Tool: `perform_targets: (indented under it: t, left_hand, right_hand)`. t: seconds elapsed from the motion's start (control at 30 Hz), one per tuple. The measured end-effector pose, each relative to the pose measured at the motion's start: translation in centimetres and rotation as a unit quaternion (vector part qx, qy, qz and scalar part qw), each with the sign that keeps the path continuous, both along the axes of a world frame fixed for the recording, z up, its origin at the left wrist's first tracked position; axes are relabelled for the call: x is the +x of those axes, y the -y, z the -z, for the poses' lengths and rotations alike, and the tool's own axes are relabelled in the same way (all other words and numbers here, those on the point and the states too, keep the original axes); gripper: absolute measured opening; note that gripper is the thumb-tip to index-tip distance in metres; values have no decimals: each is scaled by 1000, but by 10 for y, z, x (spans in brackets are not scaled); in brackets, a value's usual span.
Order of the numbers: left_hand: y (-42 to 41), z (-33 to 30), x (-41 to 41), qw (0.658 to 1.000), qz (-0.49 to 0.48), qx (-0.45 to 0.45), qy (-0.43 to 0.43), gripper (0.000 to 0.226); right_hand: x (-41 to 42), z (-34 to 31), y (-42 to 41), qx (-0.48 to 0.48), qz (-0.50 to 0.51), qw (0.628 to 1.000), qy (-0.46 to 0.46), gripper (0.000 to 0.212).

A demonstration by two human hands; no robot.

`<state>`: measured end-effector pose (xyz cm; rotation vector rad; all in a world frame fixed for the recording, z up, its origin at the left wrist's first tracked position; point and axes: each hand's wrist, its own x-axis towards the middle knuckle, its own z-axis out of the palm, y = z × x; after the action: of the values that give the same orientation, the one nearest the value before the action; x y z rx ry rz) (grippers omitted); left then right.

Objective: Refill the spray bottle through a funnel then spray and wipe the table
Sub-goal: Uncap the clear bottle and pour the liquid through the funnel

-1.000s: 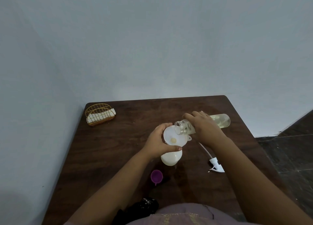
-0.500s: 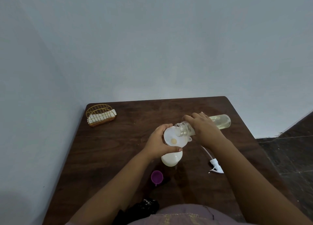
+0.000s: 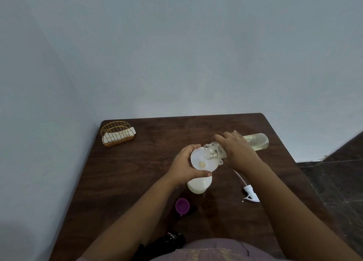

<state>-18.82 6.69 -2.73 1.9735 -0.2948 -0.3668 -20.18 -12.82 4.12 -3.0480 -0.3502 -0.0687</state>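
A white funnel (image 3: 200, 160) sits in the neck of a white spray bottle (image 3: 198, 186) standing mid-table. My left hand (image 3: 183, 167) grips the funnel's rim and the bottle top. My right hand (image 3: 236, 150) holds a clear refill bottle (image 3: 255, 141) tipped almost flat, its open mouth over the funnel's right edge. Pale liquid lies in the refill bottle's far end, and a small pool shows in the funnel. The white spray head (image 3: 250, 195) with its tube lies on the table to the right.
A purple cap (image 3: 182, 205) lies near the spray bottle's base. A gold wire holder with white napkins (image 3: 117, 135) stands at the far left corner of the dark wooden table (image 3: 127, 182). A black cloth (image 3: 167, 241) rests at the near edge. Walls close behind and left.
Almost nothing differs; the refill bottle's mouth has shifted very slightly over the funnel, and both hands keep their grip.
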Motion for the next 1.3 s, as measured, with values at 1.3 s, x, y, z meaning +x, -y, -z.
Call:
perform_targets:
  t: [1.3]
  left_hand:
    - [1, 0, 0, 1000, 4, 9, 8, 94]
  right_hand:
    - [5, 3, 1, -24, -7, 1000, -5, 55]
